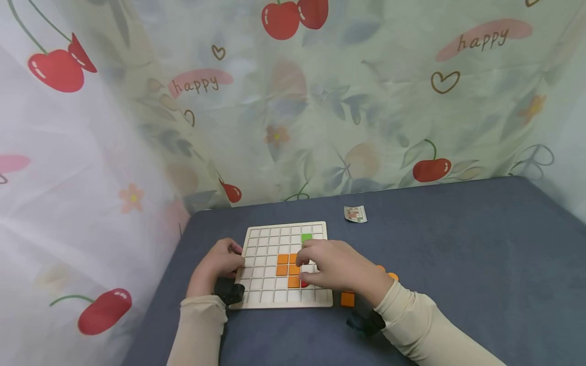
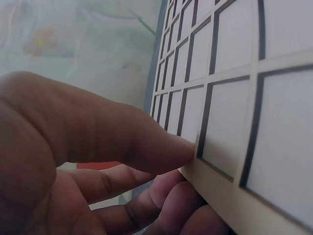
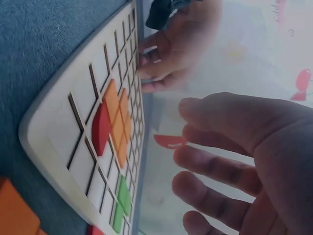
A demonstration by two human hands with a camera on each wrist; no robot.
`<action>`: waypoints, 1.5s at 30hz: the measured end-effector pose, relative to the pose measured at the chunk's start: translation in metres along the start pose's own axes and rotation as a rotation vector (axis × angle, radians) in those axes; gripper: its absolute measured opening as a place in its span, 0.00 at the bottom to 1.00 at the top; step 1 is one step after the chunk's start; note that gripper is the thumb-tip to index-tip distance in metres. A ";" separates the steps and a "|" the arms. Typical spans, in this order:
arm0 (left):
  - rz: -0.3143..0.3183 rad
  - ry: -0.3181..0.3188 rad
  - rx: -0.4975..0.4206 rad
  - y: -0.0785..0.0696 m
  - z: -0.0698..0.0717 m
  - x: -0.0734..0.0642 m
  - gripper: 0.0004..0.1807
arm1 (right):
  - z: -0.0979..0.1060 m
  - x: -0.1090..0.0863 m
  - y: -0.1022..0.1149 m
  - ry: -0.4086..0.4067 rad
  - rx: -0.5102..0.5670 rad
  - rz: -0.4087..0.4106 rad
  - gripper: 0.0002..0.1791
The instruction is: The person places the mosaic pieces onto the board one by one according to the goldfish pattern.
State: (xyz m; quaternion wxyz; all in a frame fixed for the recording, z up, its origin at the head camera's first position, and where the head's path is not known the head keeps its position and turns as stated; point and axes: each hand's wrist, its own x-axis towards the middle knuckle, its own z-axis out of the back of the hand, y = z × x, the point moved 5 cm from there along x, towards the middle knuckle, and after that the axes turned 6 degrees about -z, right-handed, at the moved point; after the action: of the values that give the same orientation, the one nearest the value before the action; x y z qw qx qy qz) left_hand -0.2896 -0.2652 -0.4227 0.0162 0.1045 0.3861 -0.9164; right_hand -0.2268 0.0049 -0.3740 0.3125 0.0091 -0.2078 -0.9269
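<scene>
A pale wooden grid board (image 1: 262, 285) lies on the table. Several orange square tiles (image 1: 283, 270) sit in its middle squares, with a red curved-edge tile (image 3: 101, 129) beside them. Green tiles (image 3: 122, 197) fill squares farther along the board. At the board's left edge, my left hand (image 1: 223, 262) holds the rim, thumb on top and fingers curled against the side and underneath. My right hand (image 1: 341, 267) hovers over the right part of the board. Its thumb and fingers are apart and loosely bent, with nothing between them in the right wrist view.
Right of the board lie a loose orange block (image 1: 347, 299) and rounded orange pieces (image 1: 392, 276), partly behind my right wrist. A small patterned card (image 1: 355, 214) lies behind the board on the dark grey table (image 1: 458, 254). Printed cloth (image 1: 320, 101) hangs at the back and left.
</scene>
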 end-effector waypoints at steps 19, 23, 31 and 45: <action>0.003 0.013 0.004 -0.002 0.000 0.000 0.18 | 0.007 -0.067 -0.063 0.060 0.055 -0.111 0.07; 0.006 0.011 0.005 -0.001 0.001 0.001 0.18 | 0.003 -0.075 -0.070 0.123 0.087 -0.147 0.12; 0.010 0.013 0.012 -0.002 0.001 -0.002 0.17 | -0.001 -0.078 -0.072 0.150 0.101 -0.152 0.15; 0.011 0.008 0.011 -0.002 0.001 -0.002 0.18 | -0.003 -0.076 -0.068 0.093 0.061 -0.122 0.10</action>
State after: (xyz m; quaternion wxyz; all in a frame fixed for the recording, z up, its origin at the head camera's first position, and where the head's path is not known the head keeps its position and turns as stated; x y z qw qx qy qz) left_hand -0.2879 -0.2645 -0.4206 0.0193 0.1103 0.3806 -0.9179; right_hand -0.2044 0.0967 -0.4119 0.2644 0.0744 -0.2204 -0.9359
